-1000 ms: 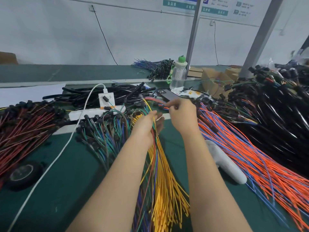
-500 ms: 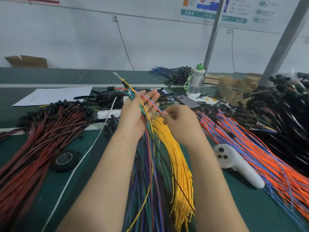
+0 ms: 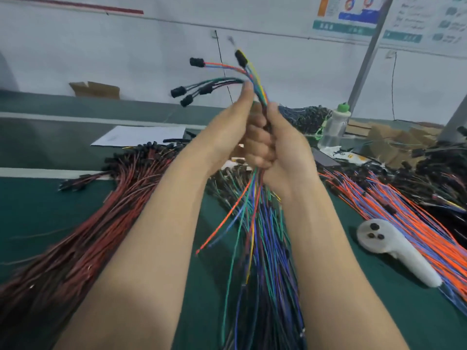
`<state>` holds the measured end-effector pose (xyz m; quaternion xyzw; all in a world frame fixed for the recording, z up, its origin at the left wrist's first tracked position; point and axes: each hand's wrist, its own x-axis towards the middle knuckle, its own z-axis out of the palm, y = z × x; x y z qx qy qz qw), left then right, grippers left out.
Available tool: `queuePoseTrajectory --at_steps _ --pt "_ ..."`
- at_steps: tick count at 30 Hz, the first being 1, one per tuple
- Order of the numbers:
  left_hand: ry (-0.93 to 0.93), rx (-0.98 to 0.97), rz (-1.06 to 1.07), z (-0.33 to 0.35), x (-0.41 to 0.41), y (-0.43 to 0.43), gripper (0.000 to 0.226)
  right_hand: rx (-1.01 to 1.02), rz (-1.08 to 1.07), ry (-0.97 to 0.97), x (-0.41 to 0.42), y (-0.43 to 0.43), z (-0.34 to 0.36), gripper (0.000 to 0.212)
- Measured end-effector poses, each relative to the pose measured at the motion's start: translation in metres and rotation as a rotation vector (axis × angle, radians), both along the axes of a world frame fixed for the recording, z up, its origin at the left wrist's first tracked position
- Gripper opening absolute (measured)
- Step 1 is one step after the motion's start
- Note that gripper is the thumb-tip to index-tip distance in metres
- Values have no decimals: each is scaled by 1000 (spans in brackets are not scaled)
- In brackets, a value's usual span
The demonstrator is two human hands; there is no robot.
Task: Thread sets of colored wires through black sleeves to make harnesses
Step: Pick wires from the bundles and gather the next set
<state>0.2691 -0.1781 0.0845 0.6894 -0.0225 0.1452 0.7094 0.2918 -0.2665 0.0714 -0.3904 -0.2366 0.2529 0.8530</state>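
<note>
Both my hands are raised in front of me, wrapped together around one bundle of colored wires (image 3: 249, 205). My left hand (image 3: 237, 127) grips the bundle with its thumb pointing up. My right hand (image 3: 285, 147) holds the same bundle just beside it. Above my fists the wires fan out and end in several small black connectors (image 3: 197, 62). Below my fists the loose orange, green, blue and yellow ends hang toward the green table (image 3: 38, 210). I see no black sleeve in my hands.
A heap of red-and-black wires (image 3: 75, 238) lies at the left. Orange and blue wires (image 3: 404, 215) spread at the right, beside a white controller (image 3: 394, 248). Blue and green wires (image 3: 273, 286) lie under my arms. A bottle (image 3: 333, 127) and cardboard boxes (image 3: 394, 140) stand behind.
Both hands have lifted the wire bundle up off the table and closed together around it. The connector ends now stick up above my fists.
</note>
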Motion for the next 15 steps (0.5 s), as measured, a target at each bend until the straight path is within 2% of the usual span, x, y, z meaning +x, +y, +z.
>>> queuePoseTrajectory --at_steps 3,6,10,12,15 --pt "130 -17 -231 -16 -16 -6 51 263 -143 120 12 1 19 43" --pt "247 116 -357 -42 -28 -1 45 291 -292 149 30 -11 19 44" --pt "214 263 -206 -61 -23 6 39 403 -377 226 43 -19 -10 44" --pt "204 336 -147 -65 -16 3 39 401 -292 280 43 -18 -31 44" --pt "227 404 -169 -74 -11 -1 37 311 -192 336 41 -18 -54 45"
